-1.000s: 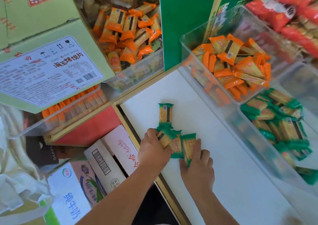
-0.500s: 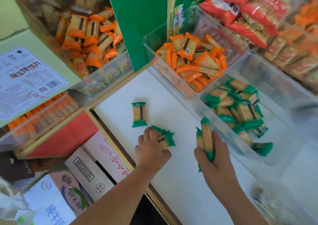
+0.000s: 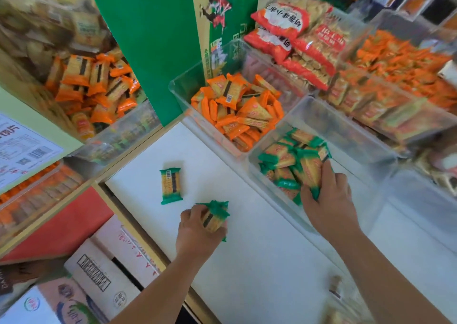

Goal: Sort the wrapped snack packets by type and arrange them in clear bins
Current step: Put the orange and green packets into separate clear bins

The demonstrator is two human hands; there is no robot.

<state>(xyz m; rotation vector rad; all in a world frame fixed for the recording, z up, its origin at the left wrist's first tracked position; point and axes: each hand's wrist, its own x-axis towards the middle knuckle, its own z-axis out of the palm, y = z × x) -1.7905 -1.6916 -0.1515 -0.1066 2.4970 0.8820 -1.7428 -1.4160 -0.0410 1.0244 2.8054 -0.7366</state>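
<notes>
My left hand (image 3: 197,229) grips green-wrapped packets (image 3: 215,212) on the white table (image 3: 247,261). One more green packet (image 3: 171,185) lies flat on the table just beyond that hand. My right hand (image 3: 326,200) is inside the clear bin of green packets (image 3: 351,130), its fingers curled round two green packets (image 3: 310,172) among the several lying there. The clear bin to its left (image 3: 180,88) holds several orange-wrapped packets (image 3: 237,110).
More clear bins of orange packets stand at the left (image 3: 94,91) and far right (image 3: 395,81). Red bags of biscuits (image 3: 291,34) and a green carton (image 3: 158,39) stand behind the bins. Cardboard boxes (image 3: 103,269) sit below the table's left edge.
My right hand carried its green packets from the table up into the green bin. My left hand stayed on the table holding its packets. The camera shifted right.
</notes>
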